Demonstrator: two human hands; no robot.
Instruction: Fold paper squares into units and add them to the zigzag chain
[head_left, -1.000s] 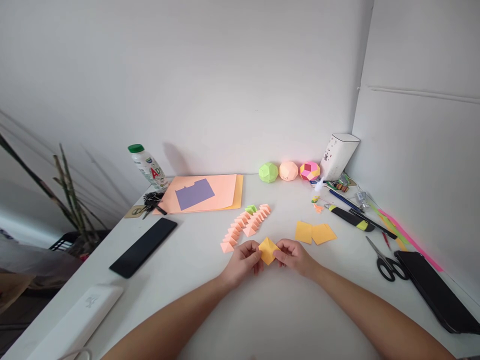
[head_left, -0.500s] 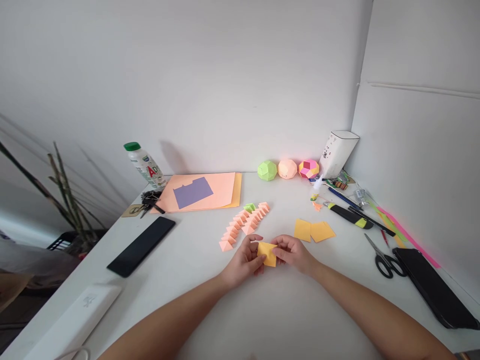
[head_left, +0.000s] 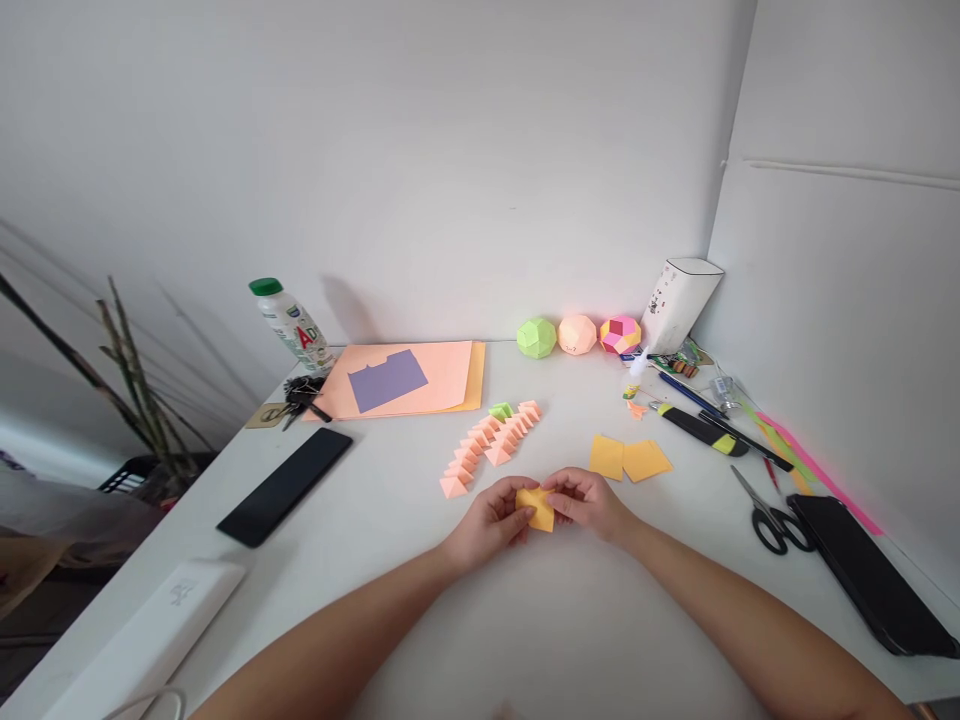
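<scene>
A small yellow paper square (head_left: 537,511) is held up between my two hands, low in the middle of the view. My left hand (head_left: 491,522) pinches its left side, thumb on the front face. On the right edge, my right hand (head_left: 589,503) grips the paper between thumb and fingers. The fingertips behind the paper are hidden. Just beyond my hands lie two rows of folded peach paper pieces (head_left: 463,465), with a green folded piece (head_left: 500,411) at the far end of one. Two yellow paper squares (head_left: 646,460) lie flat to the right of them.
Scissors (head_left: 772,520), a black case (head_left: 874,575) and a utility knife (head_left: 701,430) lie at the right. A black phone (head_left: 285,487), peach sheets (head_left: 450,370) and a bottle (head_left: 292,325) are at the left. Paper balls (head_left: 577,335) stand by the wall.
The fingers of my left hand have curled in along the top of the yellow paper square, whose upper edge now looks slightly bent. The view has shifted slightly.
</scene>
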